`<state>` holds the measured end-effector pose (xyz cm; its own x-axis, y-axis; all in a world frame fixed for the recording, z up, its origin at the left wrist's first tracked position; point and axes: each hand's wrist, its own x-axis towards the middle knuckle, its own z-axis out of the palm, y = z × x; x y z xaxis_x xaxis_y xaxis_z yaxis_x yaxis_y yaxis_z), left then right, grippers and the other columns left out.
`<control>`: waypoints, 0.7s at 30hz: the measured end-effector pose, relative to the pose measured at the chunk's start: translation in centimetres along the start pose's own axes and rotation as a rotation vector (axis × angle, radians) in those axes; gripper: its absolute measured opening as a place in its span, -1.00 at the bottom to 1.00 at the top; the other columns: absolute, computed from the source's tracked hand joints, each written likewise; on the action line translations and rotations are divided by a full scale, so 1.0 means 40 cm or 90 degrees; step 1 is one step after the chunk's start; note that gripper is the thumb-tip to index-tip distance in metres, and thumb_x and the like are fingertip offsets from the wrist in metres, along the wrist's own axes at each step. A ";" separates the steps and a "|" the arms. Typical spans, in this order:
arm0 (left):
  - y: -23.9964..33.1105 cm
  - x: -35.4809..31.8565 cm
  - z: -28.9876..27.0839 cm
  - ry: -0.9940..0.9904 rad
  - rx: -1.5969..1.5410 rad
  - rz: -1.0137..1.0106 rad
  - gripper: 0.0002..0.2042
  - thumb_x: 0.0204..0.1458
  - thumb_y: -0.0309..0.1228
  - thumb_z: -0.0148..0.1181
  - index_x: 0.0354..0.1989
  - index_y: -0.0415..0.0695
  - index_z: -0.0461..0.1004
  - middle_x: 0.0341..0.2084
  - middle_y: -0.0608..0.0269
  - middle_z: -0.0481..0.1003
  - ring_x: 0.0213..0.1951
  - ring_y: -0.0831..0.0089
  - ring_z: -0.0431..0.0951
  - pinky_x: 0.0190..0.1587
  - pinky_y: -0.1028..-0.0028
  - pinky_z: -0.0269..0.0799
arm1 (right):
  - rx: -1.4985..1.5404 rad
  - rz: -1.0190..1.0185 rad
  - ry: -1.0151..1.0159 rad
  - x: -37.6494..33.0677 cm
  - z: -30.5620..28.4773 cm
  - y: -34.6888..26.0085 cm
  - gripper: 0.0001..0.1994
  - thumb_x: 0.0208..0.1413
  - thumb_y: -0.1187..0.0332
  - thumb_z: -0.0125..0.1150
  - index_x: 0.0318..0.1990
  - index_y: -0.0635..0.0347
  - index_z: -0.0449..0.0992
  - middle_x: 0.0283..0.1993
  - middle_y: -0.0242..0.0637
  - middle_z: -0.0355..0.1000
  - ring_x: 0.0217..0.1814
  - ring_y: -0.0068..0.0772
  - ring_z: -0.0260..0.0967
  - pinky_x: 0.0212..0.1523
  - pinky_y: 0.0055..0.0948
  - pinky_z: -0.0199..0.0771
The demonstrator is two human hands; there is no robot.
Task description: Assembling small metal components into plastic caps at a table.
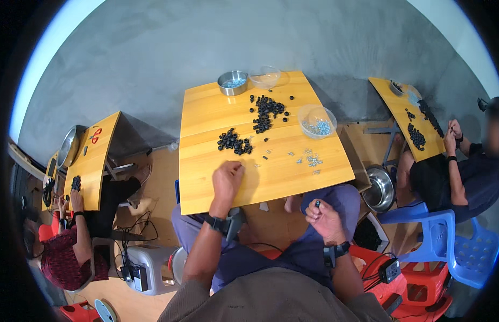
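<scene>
My left hand (pixel 227 181) is over the front part of the wooden table (pixel 206 155), its fingers closed in a pinch. Whatever may be between those fingertips is hidden. Just beyond it sits a pile of small black knob-like parts (pixel 233 141). My right hand (pixel 324 221) is closed above my right thigh, off the table's front edge. A small black part (pixel 317 204) sticks up between its thumb and forefinger. Between the hands, small silvery metal pieces (pixel 314 160) lie scattered on the tabletop. A larger heap of black parts (pixel 268 110) spreads farther back.
At the back stand a steel bowl (pixel 233 83) and a clear plastic bowl (pixel 264 78). Another clear bowl (pixel 317 121) holds small metal pieces near the right edge. Co-workers sit at tables left and right. A blue plastic chair (pixel 443 236) is to my right, near a floor basin (pixel 378 188).
</scene>
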<state>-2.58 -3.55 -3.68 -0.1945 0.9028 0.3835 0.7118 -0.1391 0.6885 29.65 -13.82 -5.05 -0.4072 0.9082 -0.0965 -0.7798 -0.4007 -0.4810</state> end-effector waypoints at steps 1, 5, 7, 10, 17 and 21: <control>0.032 -0.040 -0.012 -0.039 -0.077 -0.019 -0.85 -0.01 -0.43 0.33 -0.30 -0.23 0.66 -0.37 0.05 0.62 -0.35 0.14 0.65 -0.27 0.29 0.56 | 0.005 0.018 0.013 -0.010 0.011 0.020 -0.78 0.25 0.28 0.21 -0.18 0.27 0.44 -0.37 -0.44 0.26 -0.29 -0.51 0.21 -0.27 -0.50 0.27; 0.161 -0.225 -0.086 -0.176 -0.179 0.062 -0.82 0.02 -0.54 0.28 -0.20 -0.30 0.62 -0.36 0.02 0.62 -0.36 0.23 0.65 -0.30 0.38 0.53 | 0.052 0.085 -0.031 -0.034 0.019 0.112 -0.76 0.29 0.34 0.17 0.03 0.22 0.55 -0.23 -0.33 0.41 -0.20 -0.46 0.31 -0.21 -0.45 0.35; 0.191 -0.289 -0.108 -0.203 -0.174 0.105 -0.81 0.00 -0.56 0.27 -0.19 -0.28 0.62 -0.35 0.00 0.59 -0.36 0.17 0.64 -0.31 0.35 0.53 | -0.010 0.109 0.005 -0.052 0.057 0.152 -0.75 0.30 0.33 0.16 0.04 0.23 0.55 -0.18 -0.32 0.45 -0.14 -0.44 0.36 -0.19 -0.45 0.38; 0.244 -0.358 -0.140 -0.216 -0.166 0.219 -0.77 0.00 -0.56 0.27 -0.13 -0.22 0.61 -0.37 0.01 0.52 -0.36 0.02 0.58 -0.32 0.22 0.51 | -0.080 0.129 0.019 -0.080 0.074 0.187 -0.75 0.31 0.32 0.16 0.05 0.23 0.54 -0.08 -0.30 0.52 -0.06 -0.41 0.45 -0.15 -0.43 0.43; 0.254 -0.393 -0.186 -0.246 -0.083 0.315 -0.81 0.04 -0.48 0.23 -0.17 -0.19 0.62 -0.44 0.06 0.47 -0.40 0.03 0.55 -0.37 0.18 0.46 | -0.121 0.134 -0.031 -0.122 0.117 0.178 -0.75 0.34 0.33 0.14 0.06 0.25 0.54 -0.06 -0.27 0.56 -0.07 -0.40 0.52 -0.12 -0.41 0.52; 0.287 -0.407 -0.208 -0.260 -0.050 0.333 -0.82 0.04 -0.46 0.24 -0.18 -0.16 0.62 -0.47 0.09 0.45 -0.41 0.05 0.54 -0.37 0.18 0.45 | -0.118 0.116 -0.043 -0.141 0.113 0.182 -0.74 0.34 0.32 0.14 0.06 0.26 0.53 -0.06 -0.27 0.56 -0.06 -0.39 0.51 -0.07 -0.36 0.53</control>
<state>3.14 -23.21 3.10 0.4446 0.7879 0.4260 0.5889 -0.6155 0.5238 24.10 -22.40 -4.07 -0.5693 0.8100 -0.1408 -0.5923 -0.5228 -0.6130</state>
